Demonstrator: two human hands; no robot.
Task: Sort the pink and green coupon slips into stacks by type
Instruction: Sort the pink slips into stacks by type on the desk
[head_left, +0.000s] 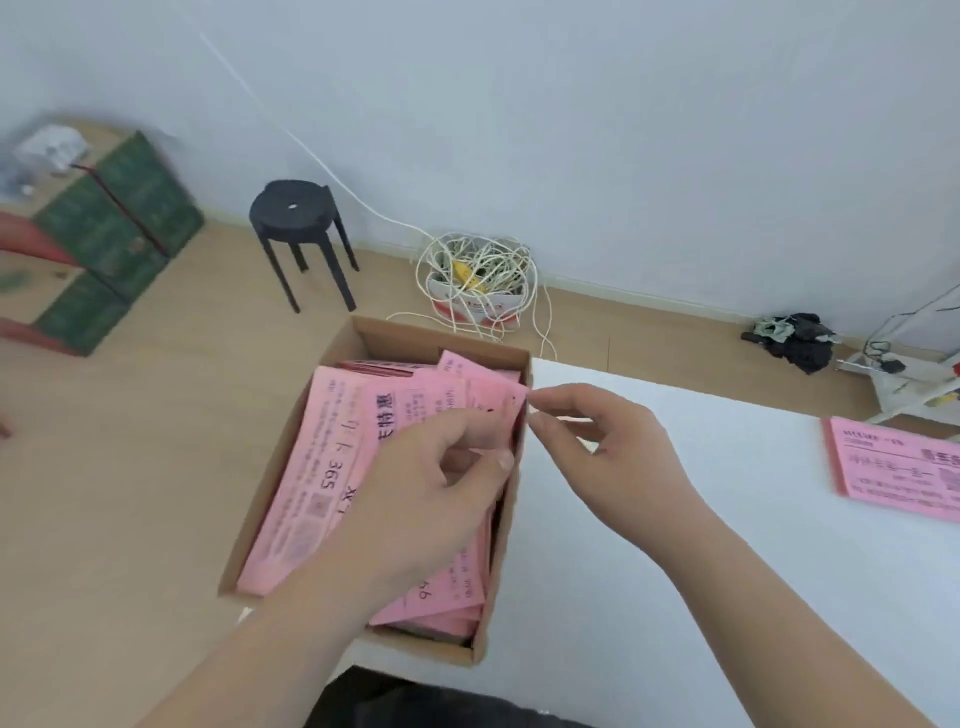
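Pink slips (322, 467) fill the box (441, 338) mid-frame; I see my left hand (431, 499) gripping some, right hand (602, 447) pinching one's corner.

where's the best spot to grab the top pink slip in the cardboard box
Pinch the top pink slip by its far right corner, which sticks up at the cardboard box's right wall. Come from the right, over the white table: the rest lies flat on the pile, partly under the left hand.

Soft, even light is filling the scene — faint shadows are falling under the right hand (608, 447). Far left of the left hand (431, 493), green boxes (119, 223) are smearing; frame edges are bowing.
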